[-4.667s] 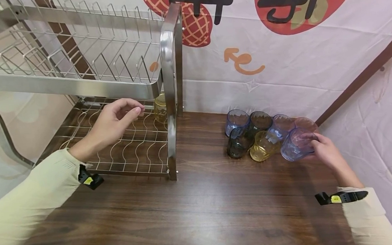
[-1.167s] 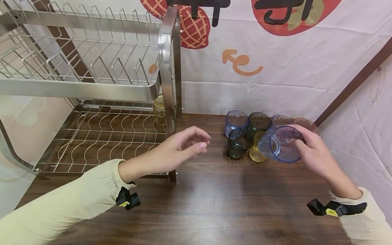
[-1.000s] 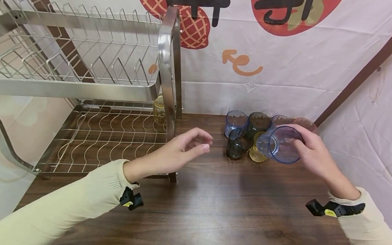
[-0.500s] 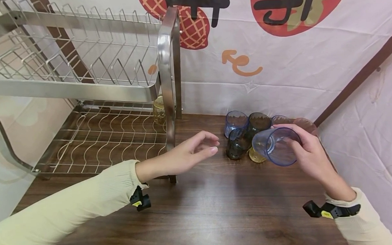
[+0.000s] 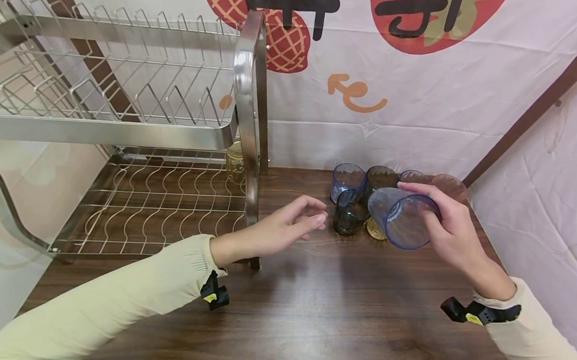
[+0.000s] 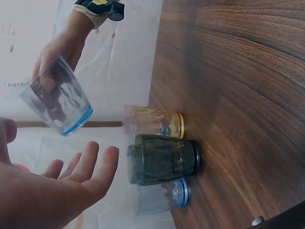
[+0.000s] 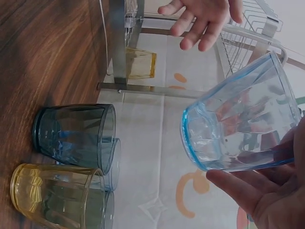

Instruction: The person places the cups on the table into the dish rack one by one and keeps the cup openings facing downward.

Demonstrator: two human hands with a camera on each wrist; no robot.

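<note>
One blue glass (image 5: 410, 225) farther left, six glasses (image 5: 380, 178) on table (image 5: 320, 314)

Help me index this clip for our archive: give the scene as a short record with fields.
Right hand: grips the held item
Held item: transparent blue tapered tumbler, tilted, off the table
Left hand: holds nothing, fingers loosely bent
Surface: dark brown wood-grain table
Grouped on table: transparent tumblers, including blue tumbler, dark grey tumbler, yellow tumbler
Rack: two-tier silver metal dish rack
On lower tier: transparent yellow cup
Unclear: glass or plastic
</note>
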